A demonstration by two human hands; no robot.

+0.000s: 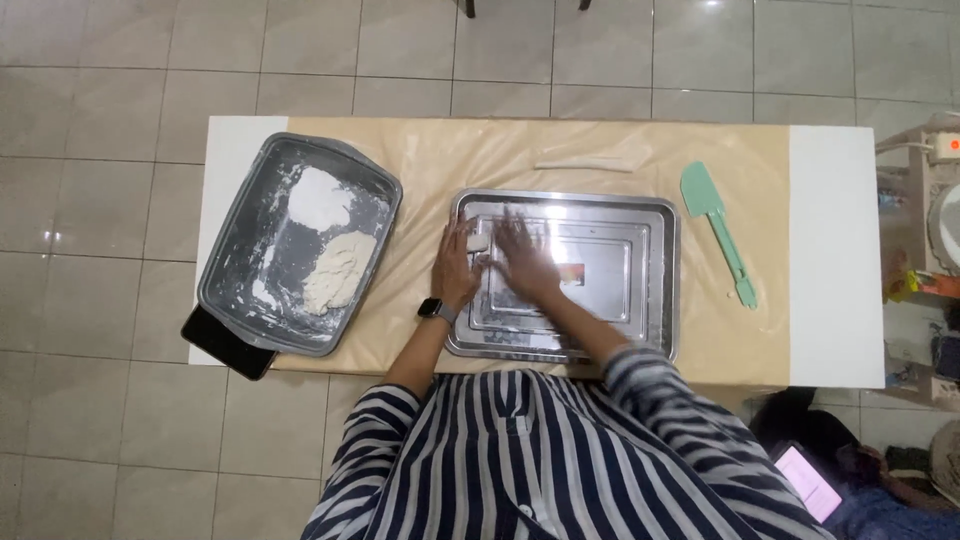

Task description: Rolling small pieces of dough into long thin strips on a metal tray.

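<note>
Light falls evenly from overhead, bright but soft, so the white table [836,250] and the pale floor tiles [100,120] show only faint shadows, with small bright reflections on the glossy tiles at top right and far left. A patch of white glare sits on the far side of the steel tray [660,300], and the right hand [525,262] above it is smeared by motion blur while the left hand [455,268] stays fairly sharp. The picture is slightly soft overall, and the tile lines bend a little toward the edges from the wide lens.
</note>
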